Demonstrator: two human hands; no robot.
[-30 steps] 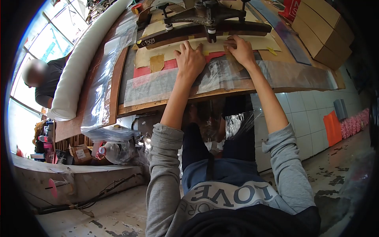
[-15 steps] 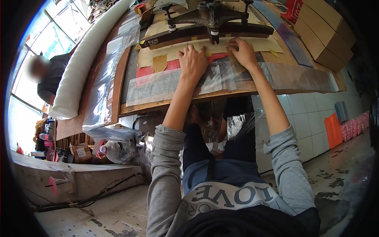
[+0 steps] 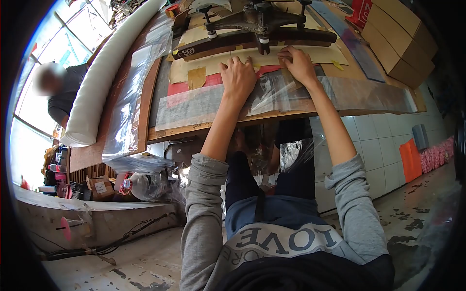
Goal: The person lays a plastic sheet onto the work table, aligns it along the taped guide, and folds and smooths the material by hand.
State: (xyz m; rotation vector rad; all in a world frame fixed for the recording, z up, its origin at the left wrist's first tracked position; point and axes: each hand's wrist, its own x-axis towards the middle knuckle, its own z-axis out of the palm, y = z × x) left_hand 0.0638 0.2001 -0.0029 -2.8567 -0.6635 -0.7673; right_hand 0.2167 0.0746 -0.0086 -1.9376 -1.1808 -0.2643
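Note:
My left hand (image 3: 238, 76) lies on the pale sheet (image 3: 211, 64) with its fingers spread, just in front of a dark bar (image 3: 262, 42) carried by a black metal clamp frame (image 3: 259, 22). To its right, my right hand (image 3: 298, 65) rests at the sheet's edge with bent fingers; whether they pinch anything is too small to tell. Red material (image 3: 208, 80) shows under the pale sheet, between and beside my hands. Clear plastic film (image 3: 191, 104) covers the board's front edge below both wrists. A brown tape patch (image 3: 196, 78) sits left of my left hand.
A large white roll (image 3: 97, 92) lies along the table's left side, with a person (image 3: 70, 92) beyond it. Cardboard boxes (image 3: 398, 43) stand at the back right. A long translucent strip (image 3: 347, 41) lies on the right. Below left are a plastic bottle (image 3: 145, 187) and a small carton (image 3: 100, 187).
Over the last second the view has shifted slightly, moving the table and both hands a little to the right in the picture. Both hands keep nearly the same places on the sheet.

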